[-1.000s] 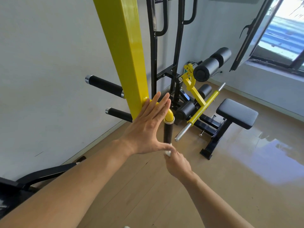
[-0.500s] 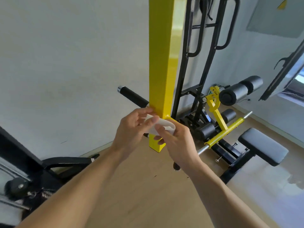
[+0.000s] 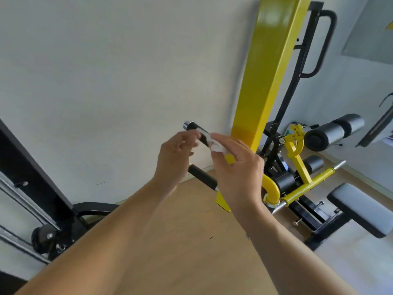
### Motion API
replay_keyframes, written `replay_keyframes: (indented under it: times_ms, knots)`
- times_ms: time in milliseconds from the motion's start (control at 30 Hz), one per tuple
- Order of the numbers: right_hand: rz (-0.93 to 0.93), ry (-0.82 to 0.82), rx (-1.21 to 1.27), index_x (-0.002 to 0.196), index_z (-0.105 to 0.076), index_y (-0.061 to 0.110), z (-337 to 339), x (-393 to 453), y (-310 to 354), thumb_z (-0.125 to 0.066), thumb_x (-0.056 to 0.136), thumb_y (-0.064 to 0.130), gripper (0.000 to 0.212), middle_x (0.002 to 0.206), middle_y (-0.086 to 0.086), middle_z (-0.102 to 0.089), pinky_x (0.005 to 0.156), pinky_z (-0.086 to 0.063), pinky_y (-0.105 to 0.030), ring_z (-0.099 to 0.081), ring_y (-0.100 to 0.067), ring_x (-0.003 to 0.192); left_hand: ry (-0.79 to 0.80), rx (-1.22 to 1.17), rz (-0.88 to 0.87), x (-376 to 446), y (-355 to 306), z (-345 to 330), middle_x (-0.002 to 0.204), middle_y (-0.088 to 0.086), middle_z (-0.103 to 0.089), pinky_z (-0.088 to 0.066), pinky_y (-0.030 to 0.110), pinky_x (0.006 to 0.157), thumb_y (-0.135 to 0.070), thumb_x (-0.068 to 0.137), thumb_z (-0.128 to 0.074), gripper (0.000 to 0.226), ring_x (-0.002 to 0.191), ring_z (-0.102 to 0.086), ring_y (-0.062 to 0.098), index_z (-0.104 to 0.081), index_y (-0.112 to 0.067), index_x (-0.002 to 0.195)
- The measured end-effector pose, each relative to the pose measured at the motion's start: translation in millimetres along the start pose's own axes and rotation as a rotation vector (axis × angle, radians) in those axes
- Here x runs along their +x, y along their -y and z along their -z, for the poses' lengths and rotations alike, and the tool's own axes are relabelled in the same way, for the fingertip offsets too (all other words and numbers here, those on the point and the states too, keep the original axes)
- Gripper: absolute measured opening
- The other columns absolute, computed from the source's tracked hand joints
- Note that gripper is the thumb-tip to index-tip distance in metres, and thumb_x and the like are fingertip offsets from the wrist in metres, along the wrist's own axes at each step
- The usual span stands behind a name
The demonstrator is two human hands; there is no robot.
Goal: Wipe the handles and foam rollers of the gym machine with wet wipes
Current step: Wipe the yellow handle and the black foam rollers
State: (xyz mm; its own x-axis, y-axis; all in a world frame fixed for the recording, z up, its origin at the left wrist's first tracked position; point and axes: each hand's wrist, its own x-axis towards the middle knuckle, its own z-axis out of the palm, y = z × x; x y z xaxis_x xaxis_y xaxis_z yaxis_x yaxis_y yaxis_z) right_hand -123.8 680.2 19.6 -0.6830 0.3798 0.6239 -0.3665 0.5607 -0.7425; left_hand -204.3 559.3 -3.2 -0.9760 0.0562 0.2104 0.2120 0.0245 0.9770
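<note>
Head camera view, looking down past two bare forearms that reach from the bottom edge toward the centre of the frame. The left hand [image 3: 177,155] and right hand [image 3: 238,167] meet at centre; both pinch a small white wet wipe [image 3: 214,145] between thumb and fingertips, apparently stretching or refolding it. Motion blur hides the exact finger positions.

Just behind the wipe, a black upper handle [image 3: 194,128] sticks out leftward from a tall yellow post [image 3: 268,64]. A second black lower handle [image 3: 202,177] shows below the hands. At right of the frame sit large foam rollers [image 3: 333,133] and a padded seat [image 3: 361,211] on a wooden floor [image 3: 191,241].

The step looks like readying the wipe. The next move likely calls for wrapping it round the upper handle and sliding along its length.
</note>
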Motion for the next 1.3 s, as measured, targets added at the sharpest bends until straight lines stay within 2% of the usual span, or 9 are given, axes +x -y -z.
replay_keyframes:
  times_ms: [100,267,500,667,833,1000,1067,1167,1300]
  knots:
    - [0.314,-0.011,-0.379,0.114,-0.076,0.004,-34,13,-16,-0.075,0.084,-0.002,0.031,0.117,-0.008,-0.074,0.102,-0.048,-0.029,-0.065,-0.024,0.116,0.010,0.124,0.005,33,2,8,0.129,-0.015,-0.064,-0.047,0.032,0.103,-0.034,0.101,-0.056,0.027,0.115,-0.060,0.003,-0.063,-0.030,0.127]
    - [0.146,0.341,-0.853,0.132,-0.054,0.006,-70,35,-44,-0.070,0.083,0.000,0.052,0.131,-0.008,-0.058,0.098,-0.050,-0.043,-0.050,-0.030,0.123,0.150,0.241,0.046,78,9,16,0.146,-0.013,-0.051,-0.039,0.028,0.106,-0.037,0.101,-0.053,0.044,0.131,-0.049,0.006,-0.051,-0.026,0.144]
    - [-0.081,0.414,-1.257,0.154,-0.015,0.004,-81,37,-44,-0.047,0.093,0.067,0.093,0.148,-0.010,-0.027,0.122,-0.014,-0.045,-0.027,-0.035,0.139,0.315,0.256,-0.033,109,14,4,0.129,-0.015,-0.060,-0.036,0.017,0.095,-0.037,0.101,-0.056,0.042,0.115,-0.053,-0.001,-0.058,-0.022,0.140]
    - [-0.187,0.450,-1.370,0.150,-0.021,-0.006,-78,50,-28,-0.039,0.104,0.026,0.059,0.141,-0.019,-0.039,0.113,-0.030,-0.040,-0.039,-0.034,0.130,0.334,0.235,-0.045,124,22,-1,0.128,-0.008,-0.066,-0.045,0.018,0.099,-0.029,0.096,-0.066,0.040,0.113,-0.062,0.004,-0.062,-0.022,0.136]
    - [-0.174,0.511,-1.445,0.135,-0.047,-0.001,-72,75,-27,-0.042,0.102,0.014,0.036,0.121,-0.015,-0.055,0.088,-0.043,-0.034,-0.052,-0.028,0.110,0.355,0.159,-0.020,125,28,-2,0.126,-0.007,-0.069,-0.041,-0.004,0.082,-0.026,0.093,-0.070,0.038,0.106,-0.061,-0.006,-0.066,-0.023,0.131]
    - [-0.294,0.726,-1.156,0.158,-0.004,0.001,-70,78,-30,-0.054,0.085,0.073,0.114,0.155,-0.018,-0.034,0.115,-0.033,-0.045,-0.036,-0.034,0.141,0.358,0.118,0.002,124,30,-2,0.129,-0.005,-0.069,-0.039,-0.008,0.076,-0.025,0.093,-0.071,0.036,0.109,-0.061,-0.006,-0.069,-0.020,0.129]
    - [-0.313,0.710,-1.073,0.157,-0.017,0.005,-69,83,-33,-0.045,0.090,0.071,0.098,0.147,-0.016,-0.043,0.109,-0.038,-0.041,-0.042,-0.032,0.136,0.341,0.091,0.014,123,30,-3,0.128,-0.005,-0.069,-0.038,-0.009,0.075,-0.024,0.094,-0.069,0.034,0.100,-0.060,-0.016,-0.070,-0.018,0.128]
    - [-0.154,0.623,-1.112,0.132,-0.052,0.011,-68,98,-44,-0.049,0.104,0.026,0.032,0.100,-0.007,-0.050,0.075,-0.040,-0.031,-0.055,-0.022,0.097,0.321,0.033,0.035,121,35,-6,0.127,-0.007,-0.069,-0.037,-0.009,0.079,-0.023,0.095,-0.067,0.032,0.085,-0.055,-0.031,-0.070,-0.017,0.127]
    - [-0.200,0.615,-0.955,0.109,-0.061,0.009,-85,116,-47,-0.053,0.102,0.038,0.030,0.080,0.000,-0.052,0.062,-0.038,-0.026,-0.053,-0.014,0.067,0.266,-0.013,0.036,121,37,-8,0.125,-0.004,-0.070,-0.041,-0.006,0.077,-0.018,0.097,-0.066,0.030,0.085,-0.059,-0.028,-0.069,-0.012,0.126]
